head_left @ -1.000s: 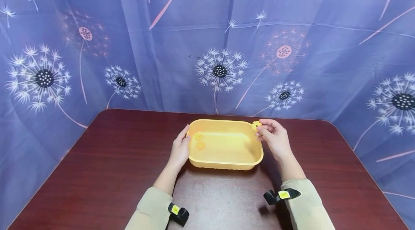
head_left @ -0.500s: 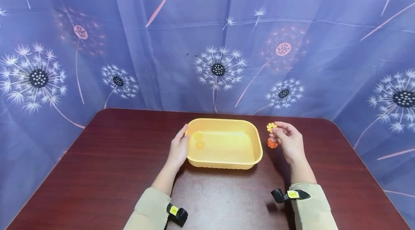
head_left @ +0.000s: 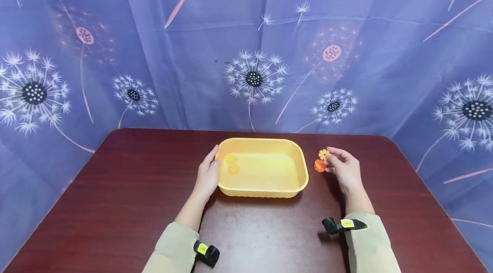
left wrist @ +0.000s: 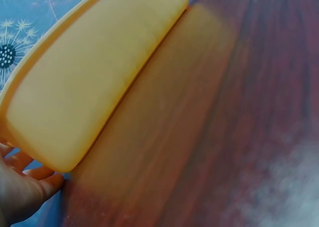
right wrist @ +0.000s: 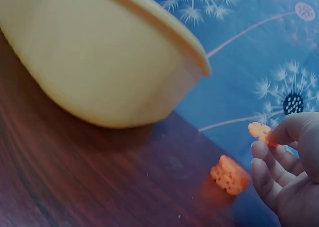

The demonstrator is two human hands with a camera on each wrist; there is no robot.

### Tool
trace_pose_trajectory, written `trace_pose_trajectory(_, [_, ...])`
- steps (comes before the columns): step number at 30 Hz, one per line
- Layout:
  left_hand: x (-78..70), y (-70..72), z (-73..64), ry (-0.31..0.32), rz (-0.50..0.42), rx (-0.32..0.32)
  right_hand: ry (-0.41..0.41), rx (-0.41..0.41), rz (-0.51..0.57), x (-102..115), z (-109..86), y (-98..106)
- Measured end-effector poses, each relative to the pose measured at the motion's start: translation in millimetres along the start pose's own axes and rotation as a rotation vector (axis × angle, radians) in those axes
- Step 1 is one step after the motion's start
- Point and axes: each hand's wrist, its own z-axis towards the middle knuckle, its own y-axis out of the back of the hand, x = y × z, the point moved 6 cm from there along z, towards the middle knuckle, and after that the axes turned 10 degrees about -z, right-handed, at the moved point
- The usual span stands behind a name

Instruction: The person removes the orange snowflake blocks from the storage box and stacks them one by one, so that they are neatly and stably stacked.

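Note:
A yellow plastic basin [head_left: 262, 193] stands on the table. My left hand [head_left: 207, 177] holds its left end, thumb at the rim and fingers against the outer wall. Two flower-shaped discs, a yellow disc [head_left: 231, 158] and an orange-yellow disc [head_left: 233, 170], lie inside at the left. Right of the basin, my right hand [head_left: 348, 173] pinches a yellow toothed plastic disc [head_left: 321, 152] between thumb and fingers. Just below it in the head view is an orange stack of discs [head_left: 319, 166], which the right wrist view shows standing on the table [right wrist: 230, 176].
The dark red wooden table [head_left: 135, 187] runs back to a blue curtain [head_left: 185, 80] printed with dandelions. Each sleeve carries a black wrist strap, the left strap [head_left: 208, 256] and the right strap [head_left: 335, 226].
My right hand has moved right with the yellow disc, from the basin's right rim to the orange stack, which has come into sight. My left hand stays on the basin; the head view has shifted slightly.

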Motion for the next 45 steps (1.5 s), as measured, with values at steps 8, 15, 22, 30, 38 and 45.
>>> trace_pose_trajectory(8, [-5.4,-2.4,-3.3,-0.019,0.007,0.017,-0.024,-0.015,-0.025,-2,0.2,18])
trace_pose_trajectory(15, [-8.9,-0.6,-2.2,-0.03,0.015,0.023,-0.057,-0.018,-0.024,-8,-1.9,21])
trace_pose_trajectory(22, [-4.7,2.4,-2.2,0.011,0.01,0.016,-0.057,-0.001,-0.091,-13,2.0,14])
trace_pose_trajectory(30, [-0.9,-0.4,-2.3,0.004,-0.005,0.016,-0.06,-0.036,-0.182,-17,0.7,17])
trace_pose_trajectory(38, [-1.6,0.2,0.5,-0.021,-0.021,0.029,-0.041,-0.073,-0.257,-16,2.7,14])
trace_pose_trajectory(45, [-1.2,-0.1,-0.9,-0.006,-0.024,0.025,-0.039,-0.092,-0.354,-17,3.5,14])
